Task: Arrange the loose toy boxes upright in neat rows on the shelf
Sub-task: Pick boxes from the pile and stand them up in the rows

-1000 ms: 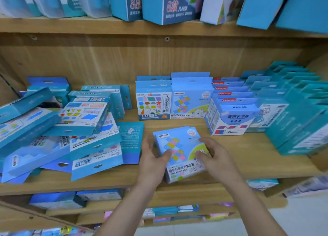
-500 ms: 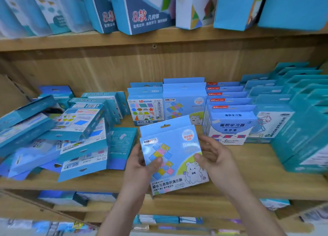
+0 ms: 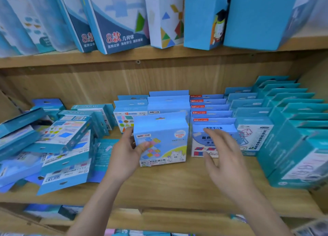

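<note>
toy box (image 3: 165, 140) upright mid-shelf (image 3: 177, 182), fronting matching row (image 3: 168, 102) | left hand (image 3: 127, 152) grips its left edge; thumb on face | right hand (image 3: 223, 154) spread, empty, just right | loose pile (image 3: 58, 147) at shelf's left end; left hand nearer

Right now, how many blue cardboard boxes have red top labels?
5 boxes, one row front to back, right of the blue bear-print box in the left hand; others may hide.

Blurred loose boxes (image 3: 62, 140), upper boxes (image 3: 120, 19) cropped
</note>
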### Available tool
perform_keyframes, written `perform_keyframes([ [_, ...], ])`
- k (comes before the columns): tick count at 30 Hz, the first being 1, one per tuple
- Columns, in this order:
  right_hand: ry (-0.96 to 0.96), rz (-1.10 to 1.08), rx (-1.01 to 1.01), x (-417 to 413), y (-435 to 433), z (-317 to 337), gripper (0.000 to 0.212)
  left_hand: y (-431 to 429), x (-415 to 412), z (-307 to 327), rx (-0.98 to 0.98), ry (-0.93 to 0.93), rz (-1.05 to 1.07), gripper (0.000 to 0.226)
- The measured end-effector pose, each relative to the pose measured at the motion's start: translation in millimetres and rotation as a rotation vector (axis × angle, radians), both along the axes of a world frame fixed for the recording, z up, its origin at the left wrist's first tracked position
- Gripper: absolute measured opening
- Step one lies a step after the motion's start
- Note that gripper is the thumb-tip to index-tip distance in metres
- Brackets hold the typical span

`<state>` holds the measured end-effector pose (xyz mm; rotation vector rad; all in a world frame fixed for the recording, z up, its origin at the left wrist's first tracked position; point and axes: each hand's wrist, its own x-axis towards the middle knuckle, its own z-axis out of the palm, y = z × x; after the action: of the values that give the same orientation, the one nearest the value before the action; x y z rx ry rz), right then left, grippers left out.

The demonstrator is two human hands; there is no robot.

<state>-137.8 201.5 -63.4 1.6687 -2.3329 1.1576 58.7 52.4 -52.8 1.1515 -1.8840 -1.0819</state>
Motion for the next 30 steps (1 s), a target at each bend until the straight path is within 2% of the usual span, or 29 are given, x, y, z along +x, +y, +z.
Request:
perform_keyframes([
  [4, 0.102, -0.022, -0.042, -17.7, -7.1, 20.0, 0.055, -22.6, -24.3, -3.8, -0.1, -0.061, 0.012, 0.031],
  [8, 0.162, -0.045, 0.019, -29.3, -18.4, 23.2, 0.056, -31.8, -48.9, -11.2, -0.18, -0.087, 0.034, 0.033],
  [10, 0.184, -0.037, 0.071, -32.4, -23.4, 19.9, 0.056, -32.7, -55.9, -14.7, -0.226, -0.106, 0.08, 0.043],
  [14, 0.207, -0.038, 0.12, -34.1, -27.9, 16.0, 0.056, -39.0, -60.9, -23.7, -0.332, -0.237, 0.169, 0.078],
  [17, 0.219, -0.04, 0.108, -36.3, -30.8, 16.0, 0.056, -42.4, -61.7, -22.2, -0.343, -0.253, 0.182, 0.09],
  [20, 0.27, -0.064, 0.114, -40.5, -34.7, 16.5, 0.056, -44.5, -62.5, -18.9, -0.427, -0.325, 0.154, 0.088],
  [24, 0.356, -0.069, 0.157, -45.2, -42.2, 21.4, 0.06, -54.3, -62.9, -14.3, -0.524, -0.544, 0.06, 0.07],
  [30, 0.449, 0.036, 0.291, -54.2, -51.9, 28.8, 0.061, -55.0, -67.9, -18.3, -0.549, -0.709, 0.052, 0.075],
])
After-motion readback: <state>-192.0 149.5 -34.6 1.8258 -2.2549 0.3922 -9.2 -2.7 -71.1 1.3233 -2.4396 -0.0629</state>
